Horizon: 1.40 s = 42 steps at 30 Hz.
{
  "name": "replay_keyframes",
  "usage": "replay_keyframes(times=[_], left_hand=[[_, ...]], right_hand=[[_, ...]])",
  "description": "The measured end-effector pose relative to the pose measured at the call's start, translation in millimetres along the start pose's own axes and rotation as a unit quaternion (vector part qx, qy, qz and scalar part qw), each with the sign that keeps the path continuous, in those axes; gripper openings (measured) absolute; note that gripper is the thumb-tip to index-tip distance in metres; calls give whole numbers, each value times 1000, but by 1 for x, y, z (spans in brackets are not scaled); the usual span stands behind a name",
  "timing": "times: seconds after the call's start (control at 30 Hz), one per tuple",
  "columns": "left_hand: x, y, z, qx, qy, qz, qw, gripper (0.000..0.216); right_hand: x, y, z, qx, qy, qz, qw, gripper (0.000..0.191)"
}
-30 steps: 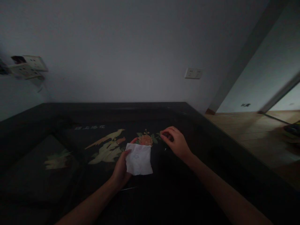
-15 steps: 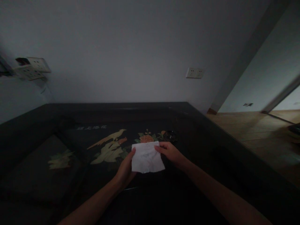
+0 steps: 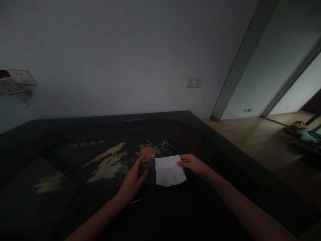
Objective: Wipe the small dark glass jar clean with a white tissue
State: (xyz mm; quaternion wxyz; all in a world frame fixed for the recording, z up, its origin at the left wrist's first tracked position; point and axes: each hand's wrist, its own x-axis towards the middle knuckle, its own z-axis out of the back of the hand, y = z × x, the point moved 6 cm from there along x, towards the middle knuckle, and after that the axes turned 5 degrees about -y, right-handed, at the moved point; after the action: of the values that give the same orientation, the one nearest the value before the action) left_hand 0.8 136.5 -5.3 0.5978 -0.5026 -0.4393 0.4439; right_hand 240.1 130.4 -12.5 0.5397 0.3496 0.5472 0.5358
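A white, roughly square tissue (image 3: 169, 170) hangs above the dark tabletop (image 3: 160, 214). My right hand (image 3: 193, 164) pinches its upper right edge between thumb and fingers. To the left of the tissue, my left hand (image 3: 136, 175) is apart from it, thumb and fingers spread with nothing between them. Beyond the hands, the tabletop bears a picture of a golden bird (image 3: 110, 150) and an orange flower (image 3: 147, 151). Behind the tissue's top edge sits a dark, shiny round dish (image 3: 172, 146), dim and hard to make out.
A pale wall (image 3: 112, 67) rises behind the table, with a double socket (image 3: 193, 82) on it. Power strips (image 3: 18, 80) are at the far left. Wooden floor (image 3: 240, 134) lies to the right, with a dark heap of things (image 3: 301, 134) on it.
My left hand has let go of the tissue and opened. The tissue, held by my right hand alone, is now to the right of it. The view has turned somewhat right.
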Motion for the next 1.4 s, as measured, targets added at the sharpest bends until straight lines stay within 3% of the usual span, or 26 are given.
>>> replay_keyframes(times=[0.1, 0.2, 0.37, 0.43, 0.5, 0.53, 0.67, 0.83, 1.1, 1.4], left_hand=[[-6, -18, -24, 155, 56, -144, 976, 34], [-9, -24, -59, 231, 112, -228, 939, 38], [2, -8, -100, 340, 180, -235, 892, 48], [5, 2, -106, 384, 202, -216, 874, 52], [5, 7, -108, 421, 209, -213, 856, 53], [4, 8, -110, 437, 206, -217, 848, 54], [0, 9, -120, 480, 177, -221, 831, 56], [2, 12, -124, 490, 183, -213, 825, 63], [10, 10, -121, 469, 227, -215, 826, 67], [4, 7, -112, 460, 241, -205, 829, 78]], right_hand=[[-8, -5, 23, -89, -26, 7, 996, 30], [-5, -7, 35, -182, -36, 22, 982, 18], [1, -8, 42, -235, -68, 39, 969, 8], [-6, -3, 44, -271, -128, 68, 951, 20], [-22, 11, 43, -358, -241, 155, 889, 33], [-29, 15, 38, -391, -262, 188, 862, 34], [-40, 3, 5, -488, -174, 228, 824, 42], [-35, -29, 7, -558, -109, 169, 805, 55], [-40, -37, 20, -586, -114, 105, 795, 61], [-37, -43, 28, -582, -119, 111, 797, 67]])
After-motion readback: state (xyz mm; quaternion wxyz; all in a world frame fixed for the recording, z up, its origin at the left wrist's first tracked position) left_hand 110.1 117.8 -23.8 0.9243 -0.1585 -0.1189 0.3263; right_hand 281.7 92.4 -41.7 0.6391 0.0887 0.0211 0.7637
